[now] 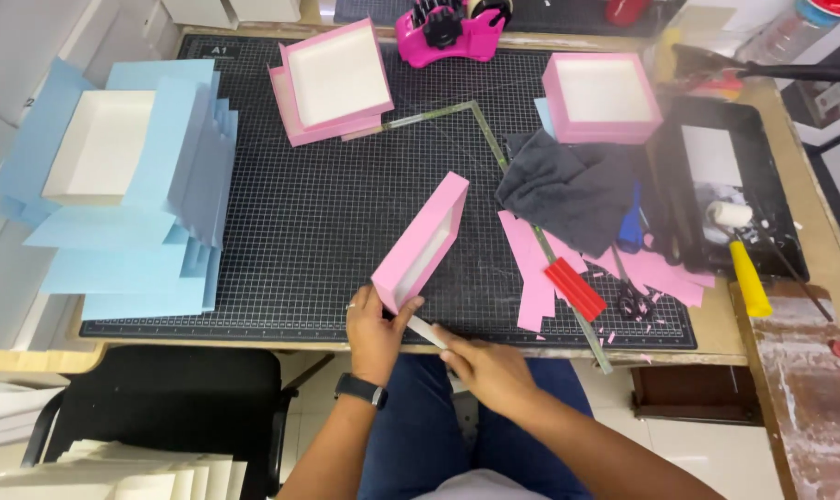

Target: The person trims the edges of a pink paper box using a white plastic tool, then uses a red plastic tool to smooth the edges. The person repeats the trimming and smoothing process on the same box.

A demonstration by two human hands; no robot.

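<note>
Left hand (375,335): fingers curled closed around the near corner of the pink box (422,243), thumb on its lower edge.
Right hand (487,368): fingers closed on a slim pale tool (428,331), its tip touching the box corner just beside the left thumb.
Pink box: shallow square tray tipped on edge, white inside, stretching away from the fingertips over the cutting mat (299,231).
Beyond the fingers: a stack of pink trays (334,81) and a single pink tray (600,96), smooth paper-covered, white inside; a pink tape dispenser (449,32) at the far edge.
Right of the fingers: crumpled grey cloth (568,190), pink paper offcuts (535,268), a red ridged block (575,288), a long metal ruler (549,250).
Far right: black tray (762,185) holding a yellow-handled roller (742,250).
Left of the fingers: fanned pale blue sheets (161,241) under a white tray (100,146).
Mat: black, white grid, a small white corner mark far from the hands.
</note>
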